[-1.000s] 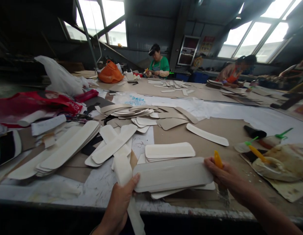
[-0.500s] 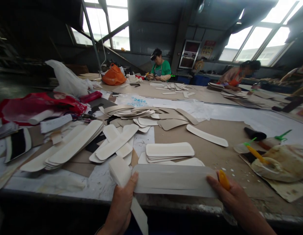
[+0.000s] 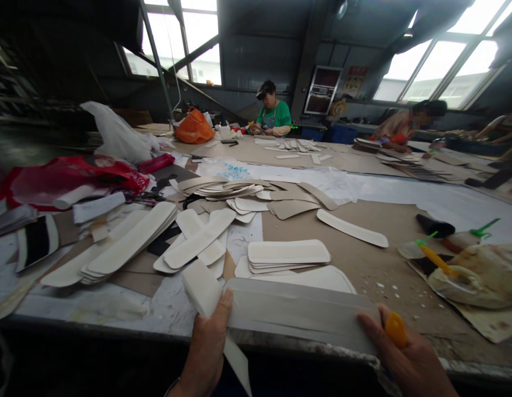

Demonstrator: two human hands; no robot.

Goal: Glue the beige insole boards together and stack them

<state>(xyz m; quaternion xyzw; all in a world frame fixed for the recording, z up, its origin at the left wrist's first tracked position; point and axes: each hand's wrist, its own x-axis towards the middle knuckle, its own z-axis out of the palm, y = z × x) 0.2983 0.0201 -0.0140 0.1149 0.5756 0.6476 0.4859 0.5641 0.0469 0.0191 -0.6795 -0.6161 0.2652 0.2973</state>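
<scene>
A long grey panel with rounded corners (image 3: 297,311) is stretched between my two hands above the table's front edge. My left hand (image 3: 208,342) is closed on its left end, thumb on top, and also grips a folded white strip (image 3: 201,286) whose tail hangs below. My right hand (image 3: 400,347) pinches the panel's right end. The same hand keeps a yellow-handled tool (image 3: 395,329) in its palm; the tool's working end is hidden. Just behind the panel lies a small stack of white rounded pieces (image 3: 289,252), with larger white pieces (image 3: 313,278) under it.
Long white pieces (image 3: 127,242) are piled at left, beside a red bag (image 3: 74,179). Grey-beige pieces (image 3: 222,187) lie farther back. At right are green-tipped bottles (image 3: 466,240) and a crusted pot (image 3: 458,284) holding a yellow handle. Co-workers sit across the table.
The panel has come down and toward me, off the pieces behind it, and its right end now tilts lower. My right hand has moved right and down. Both hands keep their hold.
</scene>
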